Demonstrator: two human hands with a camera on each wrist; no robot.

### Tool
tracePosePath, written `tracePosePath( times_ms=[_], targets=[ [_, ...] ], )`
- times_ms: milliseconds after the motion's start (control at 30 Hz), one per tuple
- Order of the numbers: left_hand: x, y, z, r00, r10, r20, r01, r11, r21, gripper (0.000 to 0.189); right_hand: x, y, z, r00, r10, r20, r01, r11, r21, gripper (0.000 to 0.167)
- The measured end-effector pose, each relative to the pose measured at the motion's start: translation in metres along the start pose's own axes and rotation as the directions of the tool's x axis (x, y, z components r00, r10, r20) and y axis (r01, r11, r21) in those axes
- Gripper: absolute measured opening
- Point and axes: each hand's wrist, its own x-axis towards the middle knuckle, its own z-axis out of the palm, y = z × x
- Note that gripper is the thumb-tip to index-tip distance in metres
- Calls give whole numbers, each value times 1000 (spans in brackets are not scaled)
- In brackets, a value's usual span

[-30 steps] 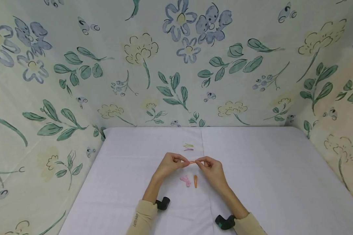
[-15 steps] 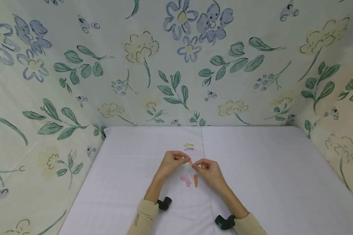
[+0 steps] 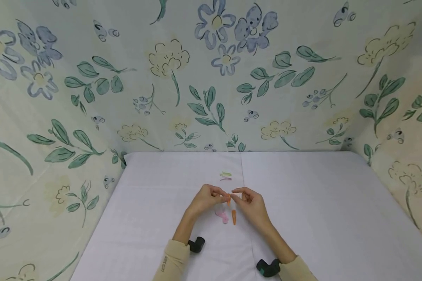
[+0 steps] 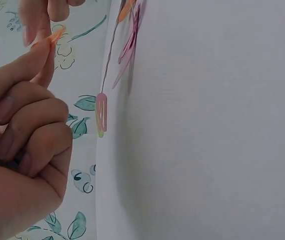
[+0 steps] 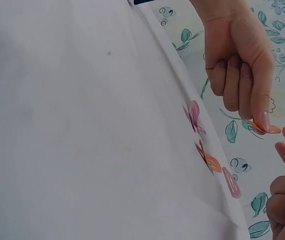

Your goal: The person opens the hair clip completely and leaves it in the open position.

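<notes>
My left hand [image 3: 205, 199] pinches an orange snap hair clip [image 3: 228, 200] between thumb and index finger above the table, its free end pointing down toward me in the head view. Close beside it is my right hand [image 3: 251, 203], thumb and index finger parted. A small gap separates those fingertips from the held hair clip [image 5: 272, 129] in the right wrist view. Below the hands lie a second orange hair clip [image 3: 234, 217] and pink hair clips [image 3: 224, 217] that overlap. Farther back are a green hair clip [image 3: 226, 173] and a pinkish-purple one [image 3: 226, 178].
A white cloth [image 3: 302, 203] covers the table, with a crease running front to back. Floral fabric [image 3: 211, 78] hangs behind and at both sides. Black devices [image 3: 197, 244] are strapped at both wrists.
Both hands pinched the orange hair clip, which lay sideways between them a second ago. It has since turned to point toward me, and my right fingers have let go of it.
</notes>
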Motion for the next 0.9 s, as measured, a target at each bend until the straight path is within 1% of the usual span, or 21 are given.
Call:
tracePosePath(
  times_ms=[100,167,333,400,467,533,633,733,800,900],
  targets=[
    [-2,0,-2,997,-2,83,-3,999,54,11,-1,-2,0,999,-32,-3,32,999,-2,7],
    [-4,0,-3,993,-8,119,1,998,66,11,-2,-2,0,999,-42,5,42,999,-17,8],
    [-4,-3,-4,986,-19,166,12,999,46,12,-5,-4,3,995,-75,62,78,996,-50,7],
    [-4,-6,-4,985,-19,171,13,999,36,12,-6,-4,4,994,-80,78,84,995,-49,7],
    [-3,-7,-3,986,-15,167,11,1000,27,12,-6,-3,6,995,-76,71,79,996,-46,9],
    [-3,-8,-3,986,-14,166,11,1000,20,12,-6,-2,7,998,-57,38,58,998,-27,9],
    [-4,-7,-3,982,-27,188,27,1000,3,13,-5,0,7,1000,-21,-21,21,1000,5,9],
    [-5,-5,-4,977,-47,209,49,999,-4,15,-4,0,5,999,20,-43,-19,1000,25,9],
    [-5,-4,-6,979,-57,195,55,998,15,17,-3,0,3,999,37,-33,-37,999,18,8],
    [-4,-4,-8,987,-73,141,67,996,51,18,-1,0,0,998,55,-17,-55,998,-5,8]
  ],
)
